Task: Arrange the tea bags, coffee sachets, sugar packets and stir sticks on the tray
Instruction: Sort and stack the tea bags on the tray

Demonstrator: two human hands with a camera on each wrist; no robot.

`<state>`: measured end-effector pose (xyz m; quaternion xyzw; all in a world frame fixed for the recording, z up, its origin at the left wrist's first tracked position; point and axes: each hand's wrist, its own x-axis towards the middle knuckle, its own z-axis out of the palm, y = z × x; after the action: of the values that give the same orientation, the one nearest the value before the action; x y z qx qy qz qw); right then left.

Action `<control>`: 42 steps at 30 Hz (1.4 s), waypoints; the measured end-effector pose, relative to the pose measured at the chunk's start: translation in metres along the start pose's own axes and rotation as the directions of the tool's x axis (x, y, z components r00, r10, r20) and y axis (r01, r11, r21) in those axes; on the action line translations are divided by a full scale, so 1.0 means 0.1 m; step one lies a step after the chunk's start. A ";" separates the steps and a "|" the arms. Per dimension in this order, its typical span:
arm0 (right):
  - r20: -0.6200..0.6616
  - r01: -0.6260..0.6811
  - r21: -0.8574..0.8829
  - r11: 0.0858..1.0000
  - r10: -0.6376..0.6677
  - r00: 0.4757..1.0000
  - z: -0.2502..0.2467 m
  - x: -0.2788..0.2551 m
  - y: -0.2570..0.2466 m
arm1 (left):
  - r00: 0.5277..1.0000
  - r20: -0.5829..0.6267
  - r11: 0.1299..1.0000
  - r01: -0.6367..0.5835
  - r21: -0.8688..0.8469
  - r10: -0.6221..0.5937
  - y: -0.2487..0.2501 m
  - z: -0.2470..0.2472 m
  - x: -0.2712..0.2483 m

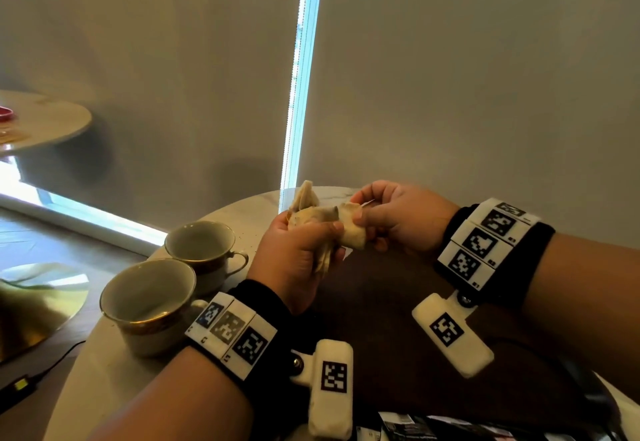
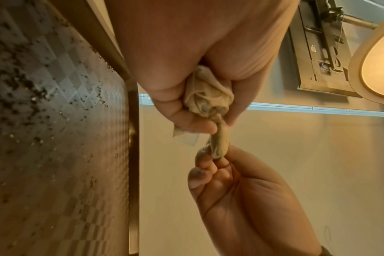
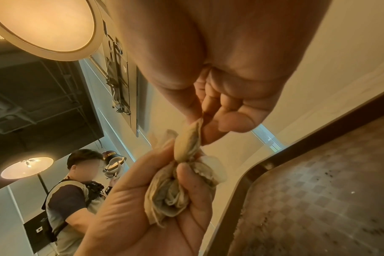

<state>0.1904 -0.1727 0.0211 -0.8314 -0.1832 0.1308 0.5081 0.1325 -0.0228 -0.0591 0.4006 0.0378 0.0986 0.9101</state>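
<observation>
- The left hand [image 1: 294, 260] is fisted round a crumpled bunch of pale beige paper tea bags [image 1: 313, 214], thumb clamped over the top — corners poke out above the fist and a limp tail hangs below it.
- The right hand [image 1: 398, 219] has one bag of that bunch pinched by its end between thumb and fingertips [image 3: 210, 133]; the rest of that hand's fingers are curled in and hold nothing else.
- All of it is up in the air, above the dark patterned tray [image 1: 381, 302] — nothing from the bunch lies on it yet.
- These bags look feather-light, soft and easily torn (loose dark specks dot the tray, perhaps spilled tea).
- Best hold, I'd say: the flat sealed edge, lightly, and ease rather than yank.
- Beyond the left fist, two gold-rimmed cream teacups [image 1: 173, 288] stand on the pale round table [image 1: 86, 371].
</observation>
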 end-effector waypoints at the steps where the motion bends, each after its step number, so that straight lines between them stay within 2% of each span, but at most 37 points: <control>1: -0.002 -0.003 0.007 1.000 0.003 1.000 0.02 0.00 0.00 | 1.000 -0.009 1.000 -0.011 0.005 0.011 -0.01 -0.01 0.01; 6: 0.077 -0.074 0.149 0.986 0.063 0.995 0.06 -0.03 -0.01 | 0.994 -0.087 0.998 -0.061 0.026 0.063 0.00 -0.05 0.07; 9: 0.124 -0.090 0.149 0.985 0.071 0.990 0.07 -0.07 -0.02 | 0.994 -0.092 0.998 -0.059 0.033 0.062 0.00 -0.05 0.09; 14: 0.066 -0.074 0.110 0.991 0.067 0.996 0.10 -0.03 0.02 | 0.990 -0.110 0.996 -0.085 0.016 0.087 0.03 -0.02 0.06; 17: -0.022 -0.110 0.013 0.994 0.110 0.994 0.03 0.10 0.07 | 0.985 -0.133 0.994 -0.110 -0.008 0.108 0.16 0.02 0.04; 19: -0.060 -0.185 -0.110 0.977 0.179 0.982 -0.04 0.16 0.12 | 0.982 -0.135 0.990 -0.139 -0.018 0.136 0.26 0.04 0.01; 22: -0.048 -0.317 -0.301 0.900 0.317 0.947 -0.06 0.20 0.20 | 0.971 -0.136 0.980 -0.200 -0.023 0.195 0.38 0.08 -0.05; 25: -0.006 -0.355 -0.521 0.776 0.412 0.911 0.00 0.24 0.22 | 0.956 -0.182 0.973 -0.231 0.016 0.230 0.44 0.09 -0.12; 28: 0.025 -0.339 -0.624 0.704 0.451 0.892 0.11 0.32 0.24 | 0.926 -0.221 0.942 -0.262 0.210 0.306 0.45 0.06 -0.17; 31: 0.068 -0.339 -0.574 0.746 0.456 0.887 0.23 0.39 0.22 | 0.901 -0.239 0.897 -0.269 0.350 0.363 0.49 0.06 -0.22; 34: 0.037 -0.397 -0.344 0.851 0.434 0.900 0.31 0.47 0.18 | 0.882 -0.246 0.869 -0.283 0.407 0.402 0.53 0.05 -0.24; 35: 0.025 -0.394 -0.287 0.873 0.418 0.908 0.33 0.50 0.17 | 0.878 -0.253 0.868 -0.282 0.409 0.405 0.54 0.05 -0.24; 37: 0.010 -0.358 -0.342 0.869 0.384 0.923 0.35 0.53 0.17 | 0.881 -0.266 0.888 -0.287 0.359 0.392 0.54 0.04 -0.22; 40: 0.027 -0.228 -0.624 0.748 0.312 0.950 0.35 0.48 0.17 | 0.878 -0.285 0.902 -0.292 0.319 0.385 0.54 0.03 -0.19; 42: 0.088 -0.162 -0.713 0.682 0.316 0.945 0.37 0.42 0.15 | 0.871 -0.306 0.906 -0.291 0.307 0.384 0.55 0.03 -0.18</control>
<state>0.2157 -0.1317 -0.0104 -0.9595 -0.1593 0.2021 0.1143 0.1068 0.0074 -0.0173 0.4878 0.1447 0.3233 0.7979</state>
